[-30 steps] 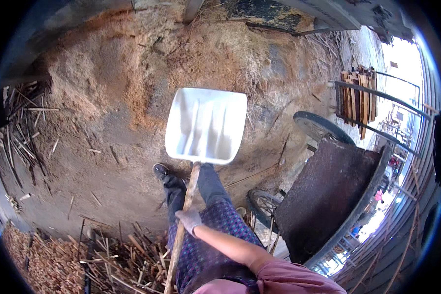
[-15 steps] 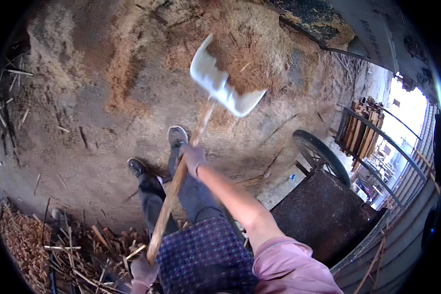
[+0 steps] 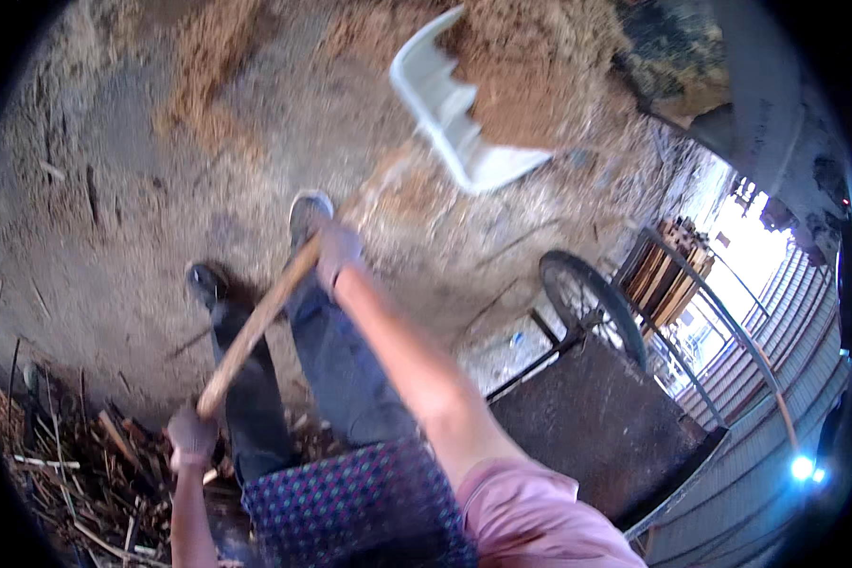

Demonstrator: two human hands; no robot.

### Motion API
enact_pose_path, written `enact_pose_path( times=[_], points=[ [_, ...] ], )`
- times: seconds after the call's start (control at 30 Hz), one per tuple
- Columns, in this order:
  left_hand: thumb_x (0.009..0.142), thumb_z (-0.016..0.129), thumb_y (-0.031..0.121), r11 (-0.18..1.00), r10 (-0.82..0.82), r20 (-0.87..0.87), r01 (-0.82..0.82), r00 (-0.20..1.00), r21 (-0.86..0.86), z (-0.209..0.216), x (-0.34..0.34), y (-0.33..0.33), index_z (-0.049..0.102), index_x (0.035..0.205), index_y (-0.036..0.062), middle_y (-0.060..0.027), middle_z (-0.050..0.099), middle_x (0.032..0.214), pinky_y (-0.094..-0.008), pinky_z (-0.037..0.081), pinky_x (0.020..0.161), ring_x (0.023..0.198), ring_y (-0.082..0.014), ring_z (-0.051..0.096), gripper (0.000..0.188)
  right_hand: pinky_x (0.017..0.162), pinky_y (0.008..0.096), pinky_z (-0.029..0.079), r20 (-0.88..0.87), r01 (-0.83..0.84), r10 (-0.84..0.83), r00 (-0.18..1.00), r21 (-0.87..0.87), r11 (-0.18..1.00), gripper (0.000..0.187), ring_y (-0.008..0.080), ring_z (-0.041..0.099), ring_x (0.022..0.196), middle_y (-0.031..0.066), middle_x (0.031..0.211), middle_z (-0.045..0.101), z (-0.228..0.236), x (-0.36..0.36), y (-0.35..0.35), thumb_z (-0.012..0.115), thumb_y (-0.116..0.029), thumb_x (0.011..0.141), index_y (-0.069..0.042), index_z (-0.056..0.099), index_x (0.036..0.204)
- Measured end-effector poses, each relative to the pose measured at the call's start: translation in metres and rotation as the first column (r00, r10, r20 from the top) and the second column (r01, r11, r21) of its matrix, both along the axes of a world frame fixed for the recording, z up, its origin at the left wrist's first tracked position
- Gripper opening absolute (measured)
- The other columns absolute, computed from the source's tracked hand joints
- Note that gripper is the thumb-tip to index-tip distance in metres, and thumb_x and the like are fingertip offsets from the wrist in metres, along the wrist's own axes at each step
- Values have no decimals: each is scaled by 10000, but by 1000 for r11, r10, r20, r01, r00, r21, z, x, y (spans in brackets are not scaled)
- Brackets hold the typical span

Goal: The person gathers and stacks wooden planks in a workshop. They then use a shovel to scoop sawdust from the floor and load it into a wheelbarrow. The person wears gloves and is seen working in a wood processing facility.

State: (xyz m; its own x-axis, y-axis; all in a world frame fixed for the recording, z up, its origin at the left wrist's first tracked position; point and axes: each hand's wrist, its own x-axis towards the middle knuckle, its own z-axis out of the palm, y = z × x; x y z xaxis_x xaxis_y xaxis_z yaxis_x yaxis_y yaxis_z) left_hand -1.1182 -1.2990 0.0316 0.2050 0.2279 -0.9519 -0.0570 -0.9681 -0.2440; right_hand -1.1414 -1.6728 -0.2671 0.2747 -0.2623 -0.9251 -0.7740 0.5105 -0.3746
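Note:
A shovel with a wide white ribbed blade [image 3: 435, 104] and a wooden handle [image 3: 260, 322] slants across my body. The blade is blurred and lies far ahead, over the brown sawdust-like material [image 3: 530, 90]; whether it touches the ground I cannot tell. My right hand [image 3: 339, 254], in a greyish glove, is closed round the handle partway down, in front of my shoe. Also gloved, my left hand [image 3: 192, 435] grips the handle's near end at lower left. Some brown material seems to lie against the blade's inner side.
To my right stands a cart with a dark metal bed [image 3: 587, 426] and a spoked wheel [image 3: 592, 308]. Stacked wood [image 3: 670, 275] is beyond it, near corrugated sheeting [image 3: 776, 379]. Sticks and wood scraps [image 3: 104, 464] are heaped at lower left. A dark metal edge [image 3: 672, 66] juts in at upper right.
The blade has moved farther forward and slightly right. My left hand has come up and left with the handle's end, so the handle slants more. The whole view has shifted.

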Motion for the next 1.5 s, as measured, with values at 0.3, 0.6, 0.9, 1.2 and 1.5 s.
enact_pose_path(
  times=[0.3,0.6,0.9,1.2,1.5],
  points=[
    [831,711,230,980,75,134,-47,988,-195,20,19,-2,682,1081,80,-221,722,913,-506,557,814,900,-415,704,293,575,504,564,-181,359,-346,921,45,932,124,305,598,625,124,744,537,90,56,-2,636,-134,845,-34,566,860],
    [762,769,242,982,-111,218,141,970,-129,166,23,57,676,1030,30,-212,717,843,-486,574,754,846,-407,718,355,542,476,545,-147,567,-551,821,99,818,116,310,577,585,132,705,536,250,79,54,657,-102,800,-40,558,798],
    [785,783,454,905,-98,420,256,902,-339,337,29,110,701,1149,167,-164,740,875,-467,563,660,744,-358,716,471,626,477,572,-46,602,-611,790,243,760,120,279,602,630,123,720,576,470,83,66,651,-136,870,-48,571,885],
    [789,773,428,850,-62,526,321,848,-418,423,86,119,700,1173,188,-164,735,838,-492,539,577,642,-363,693,459,542,409,546,255,664,-665,702,102,741,134,258,614,568,99,685,583,669,104,30,701,-122,824,-47,593,801],
    [833,698,243,640,-120,725,611,678,-465,491,149,19,682,1238,185,-171,720,808,-483,552,640,722,-338,717,409,568,410,564,557,771,-707,435,175,612,127,235,615,572,86,666,577,852,86,-41,677,-110,831,-49,571,798]
  ],
)
